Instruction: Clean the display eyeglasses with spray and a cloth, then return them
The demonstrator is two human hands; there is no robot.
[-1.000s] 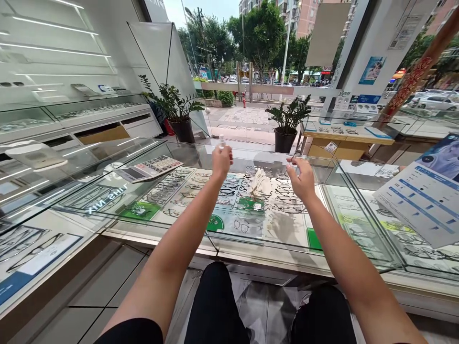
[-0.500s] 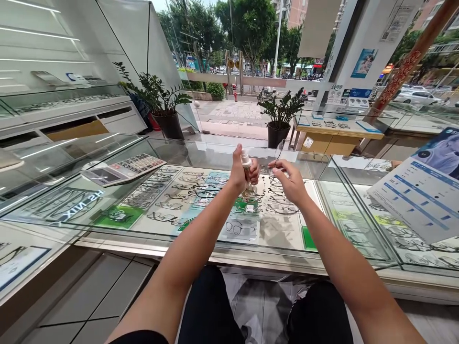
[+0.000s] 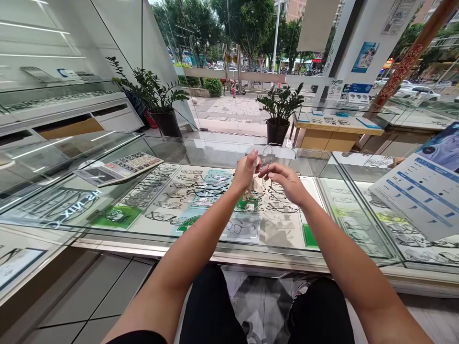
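My left hand is wrapped round a small spray bottle, thumb on top; most of the bottle is hidden behind the fingers. Close beside it on the right, my right hand pinches a pair of thin-rimmed eyeglasses. The glasses stand upright above the counter, one lens facing the bottle. Both hands are over the glass display counter, and beneath its top lie rows of eyeglasses.
A large calculator rests on the counter at left. A printed card stands at right. Potted plants are beyond the counter by the glass front. A wooden-sided table stands behind on the right.
My left hand has turned, so the bottle is now mostly hidden behind it. The right hand has brought the eyeglasses left, closer to the bottle, and turned them. The view has shifted slightly.
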